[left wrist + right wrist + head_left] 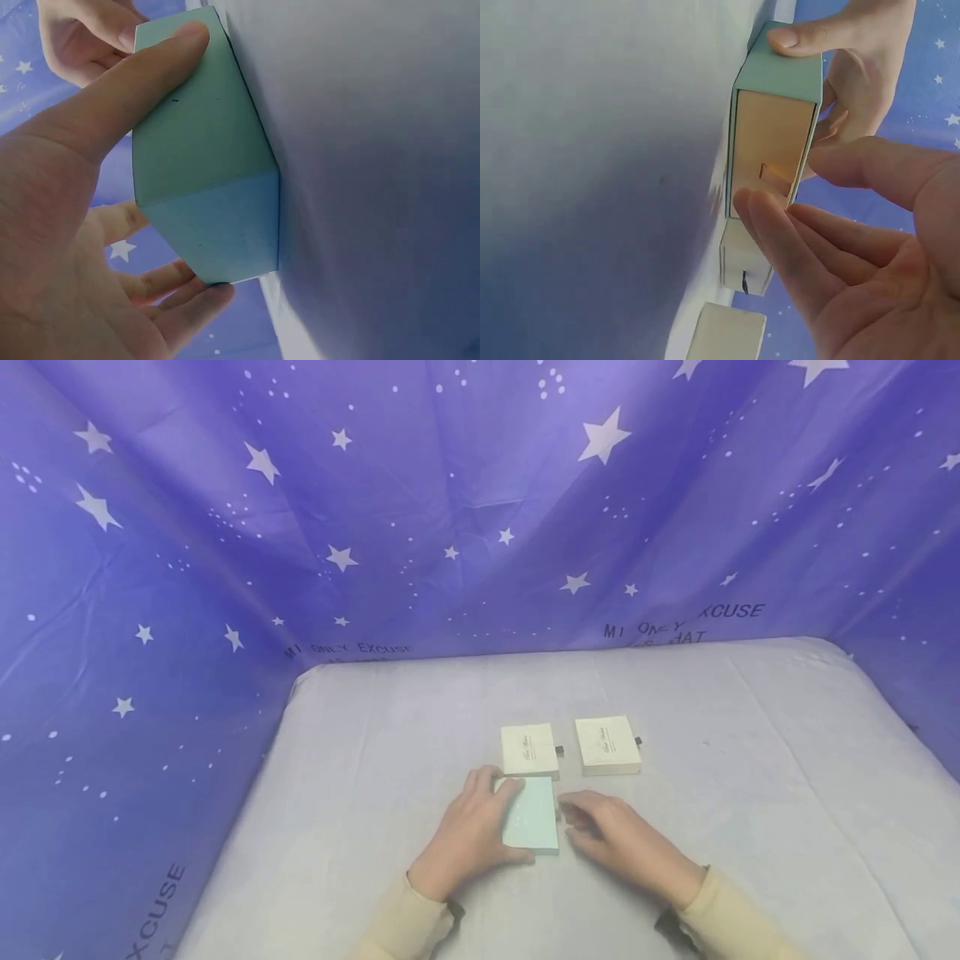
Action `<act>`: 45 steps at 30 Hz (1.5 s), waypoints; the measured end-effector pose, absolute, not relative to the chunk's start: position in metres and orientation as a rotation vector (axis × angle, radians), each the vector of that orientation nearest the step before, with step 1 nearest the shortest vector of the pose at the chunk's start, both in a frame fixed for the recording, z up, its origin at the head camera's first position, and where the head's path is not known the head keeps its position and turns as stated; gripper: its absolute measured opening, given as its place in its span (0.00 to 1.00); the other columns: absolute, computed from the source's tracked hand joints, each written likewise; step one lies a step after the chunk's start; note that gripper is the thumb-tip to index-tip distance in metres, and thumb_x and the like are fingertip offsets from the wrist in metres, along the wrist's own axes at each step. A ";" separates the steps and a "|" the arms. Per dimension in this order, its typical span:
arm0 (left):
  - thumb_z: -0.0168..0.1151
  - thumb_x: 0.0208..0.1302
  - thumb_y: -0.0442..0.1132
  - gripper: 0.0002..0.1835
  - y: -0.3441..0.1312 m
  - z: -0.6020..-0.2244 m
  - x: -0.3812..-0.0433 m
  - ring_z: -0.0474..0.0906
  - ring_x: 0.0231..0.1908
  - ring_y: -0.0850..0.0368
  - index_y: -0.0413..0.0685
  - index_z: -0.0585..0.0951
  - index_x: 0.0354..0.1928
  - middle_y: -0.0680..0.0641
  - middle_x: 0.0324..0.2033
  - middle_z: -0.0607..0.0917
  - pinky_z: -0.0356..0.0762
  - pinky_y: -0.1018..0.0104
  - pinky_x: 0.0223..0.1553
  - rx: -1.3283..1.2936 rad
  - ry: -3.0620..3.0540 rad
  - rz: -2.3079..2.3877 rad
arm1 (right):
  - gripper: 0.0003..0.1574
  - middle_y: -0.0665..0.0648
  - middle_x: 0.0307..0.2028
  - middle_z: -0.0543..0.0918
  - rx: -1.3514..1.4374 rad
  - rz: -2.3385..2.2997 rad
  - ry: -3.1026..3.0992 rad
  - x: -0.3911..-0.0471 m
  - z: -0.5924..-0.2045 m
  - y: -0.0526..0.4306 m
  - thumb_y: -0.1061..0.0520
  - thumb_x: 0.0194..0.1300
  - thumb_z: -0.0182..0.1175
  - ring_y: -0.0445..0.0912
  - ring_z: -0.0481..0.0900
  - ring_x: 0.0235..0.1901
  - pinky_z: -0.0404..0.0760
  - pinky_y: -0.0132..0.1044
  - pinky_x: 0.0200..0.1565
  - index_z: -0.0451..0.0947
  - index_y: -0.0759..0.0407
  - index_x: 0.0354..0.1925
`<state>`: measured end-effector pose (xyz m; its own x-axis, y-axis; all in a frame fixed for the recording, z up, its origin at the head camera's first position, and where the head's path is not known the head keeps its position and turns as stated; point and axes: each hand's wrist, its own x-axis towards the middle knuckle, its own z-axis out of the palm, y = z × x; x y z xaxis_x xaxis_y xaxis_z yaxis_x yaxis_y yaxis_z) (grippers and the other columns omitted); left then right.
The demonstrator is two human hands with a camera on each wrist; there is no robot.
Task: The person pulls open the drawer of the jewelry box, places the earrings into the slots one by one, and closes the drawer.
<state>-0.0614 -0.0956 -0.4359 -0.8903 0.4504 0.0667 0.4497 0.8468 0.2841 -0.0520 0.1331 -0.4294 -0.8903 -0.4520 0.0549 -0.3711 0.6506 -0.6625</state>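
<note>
Head view: your left hand (472,823) holds a pale green, brick-shaped box (537,818); your right hand (617,833), fingers loose, sits at its three o'clock.

I see one cream box (527,749) and a second box (607,743) short of the far edge of the worktop (750,810); purple starry curtain (450,485) beyond.

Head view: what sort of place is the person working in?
Probably a curtained-off nook, perhaps around a bed or table: a purple star-print curtain hangs on three sides of a pale, cloth-covered surface.
</note>
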 end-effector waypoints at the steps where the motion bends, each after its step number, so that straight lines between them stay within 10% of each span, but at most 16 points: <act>1: 0.80 0.34 0.65 0.53 -0.096 -0.436 -0.061 0.71 0.55 0.51 0.52 0.73 0.64 0.44 0.57 0.71 0.83 0.60 0.46 0.738 3.020 0.454 | 0.23 0.63 0.46 0.86 -0.685 -1.076 2.737 -0.054 -0.429 0.133 0.65 0.59 0.64 0.50 0.86 0.41 0.87 0.39 0.45 0.78 0.69 0.53; 14: 0.79 0.33 0.67 0.51 -0.092 -0.435 -0.058 0.71 0.51 0.51 0.52 0.73 0.61 0.46 0.53 0.73 0.82 0.67 0.36 0.785 3.073 0.387 | 0.08 0.42 0.19 0.76 -0.636 -1.145 2.725 -0.071 -0.439 0.127 0.67 0.61 0.60 0.32 0.69 0.20 0.77 0.27 0.26 0.85 0.60 0.36; 45: 0.80 0.33 0.67 0.50 -0.094 -0.438 -0.058 0.71 0.47 0.55 0.51 0.73 0.59 0.47 0.51 0.73 0.80 0.70 0.35 0.807 3.106 0.384 | 0.09 0.44 0.19 0.75 -0.489 -1.096 2.750 -0.075 -0.439 0.144 0.67 0.56 0.59 0.36 0.70 0.22 0.74 0.27 0.27 0.82 0.55 0.26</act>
<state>-0.0576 -0.0937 -0.4377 -0.8714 0.4684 0.1458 0.4898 0.8472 0.2057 -0.0753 0.1443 -0.4393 -0.9373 -0.3483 -0.0104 -0.2457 0.6818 -0.6890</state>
